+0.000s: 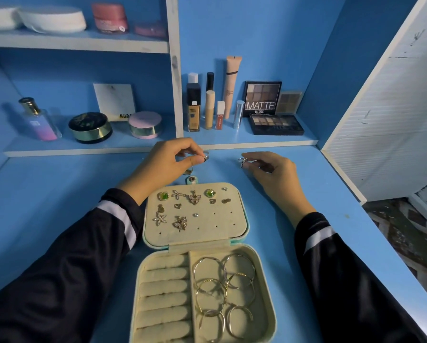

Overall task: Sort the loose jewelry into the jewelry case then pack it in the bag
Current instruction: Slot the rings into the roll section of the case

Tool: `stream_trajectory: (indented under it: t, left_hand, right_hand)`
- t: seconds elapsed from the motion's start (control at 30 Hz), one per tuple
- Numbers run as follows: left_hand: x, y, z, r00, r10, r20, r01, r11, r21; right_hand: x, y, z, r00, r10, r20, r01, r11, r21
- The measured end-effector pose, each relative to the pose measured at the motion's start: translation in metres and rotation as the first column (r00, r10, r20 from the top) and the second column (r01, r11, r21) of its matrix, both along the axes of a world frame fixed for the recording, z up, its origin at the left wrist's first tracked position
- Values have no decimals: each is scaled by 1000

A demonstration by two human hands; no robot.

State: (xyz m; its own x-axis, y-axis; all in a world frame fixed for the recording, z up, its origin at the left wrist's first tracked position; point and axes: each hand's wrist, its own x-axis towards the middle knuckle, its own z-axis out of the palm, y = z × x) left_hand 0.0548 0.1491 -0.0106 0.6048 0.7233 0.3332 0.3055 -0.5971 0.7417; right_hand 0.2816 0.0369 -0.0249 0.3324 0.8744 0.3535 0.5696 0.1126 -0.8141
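Thumb and forefinger of the left hand [165, 164] pinch a small ring [205, 157] just above the bench [59, 194], the other fingers curled loosely. A second ring [187, 171] lies on the bench under that palm, partly hidden. The right hand [274, 172], well apart to the right, pinches a silver piece [242, 162] at its fingertips. It could be a ring with a shaped top, but it is too small to tell.

Both hands are on the far side of the open case [244, 233], so whatever they hold has to travel near, back toward the person. The lid [232, 226] lies flat on the far half, its pad studded with earrings [180, 206]: green stones, flowers, butterflies, small hearts. The base is nearest, with hoops [222, 288] heaped in its right compartment and bare cream rolls [163, 293] filling the left.

Those rolls look like where rings go. Their long axis runs left to right, so a band would likely press edge-down into a groove between two. The left hand is on their side and is the nearer.

Farther out, cosmetics [232, 102] stand on the shelf [257, 142] behind. No bag is in view.
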Motion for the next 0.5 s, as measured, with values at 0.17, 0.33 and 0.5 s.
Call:
stream_trajectory:
  t: [0.17,0.33,0.5]
  left_hand:
    - [-13,-16,4,999,39,12,-39,998,42]
    - [-33,-37,7,994,96,56,-97,995,23]
    - [-55,-59,14,991,118,58,-117,993,-18]
  right_hand:
    - [-13,-10,4,983,35,-181,-29,999,39]
    - [-33,-22,6,968,96,-234,-82,994,68]
    - [-49,-33,8,955,111,-275,-91,992,87]
